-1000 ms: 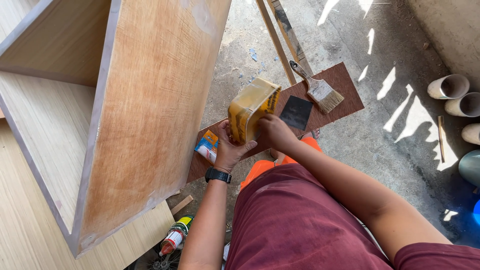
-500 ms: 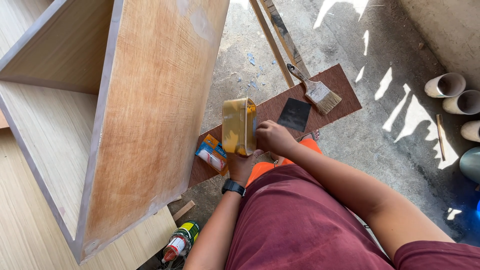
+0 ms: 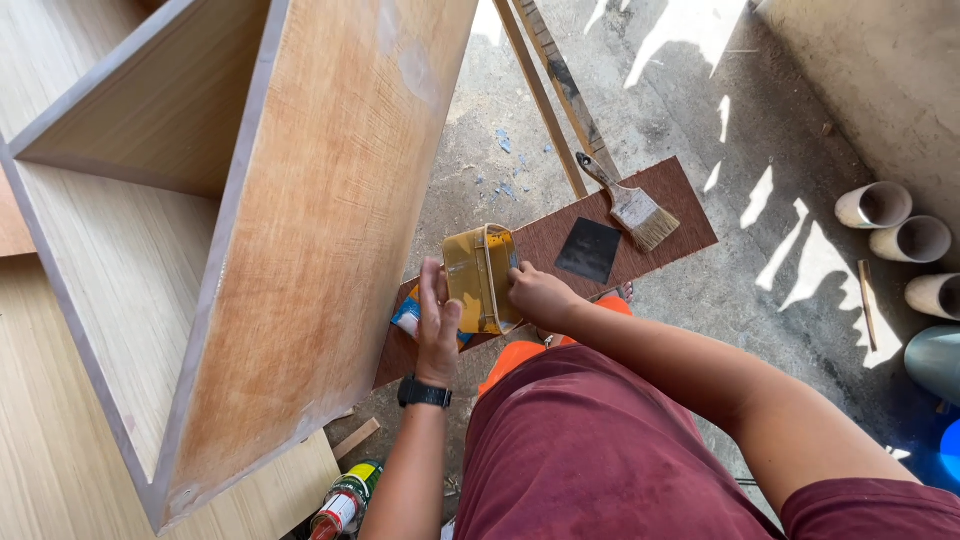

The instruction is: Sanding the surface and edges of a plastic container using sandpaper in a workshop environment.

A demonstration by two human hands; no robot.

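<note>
both hands grip the yellow glue can point(image 3: 481, 278), left hand point(image 3: 437, 325) flat on its side, right hand point(image 3: 540, 297) at the rim; brush point(image 3: 632, 205) lies unused beyond the right hand, cabinet panel point(image 3: 330, 230) apparently uncoated.

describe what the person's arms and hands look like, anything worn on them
Both hands are bare, no gloves or rings visible. The left hand has a black wristwatch with a dark band at the wrist. The right hand has nothing on its wrist. Both forearms are uncovered; a maroon short sleeve shows on the right upper arm.
</note>
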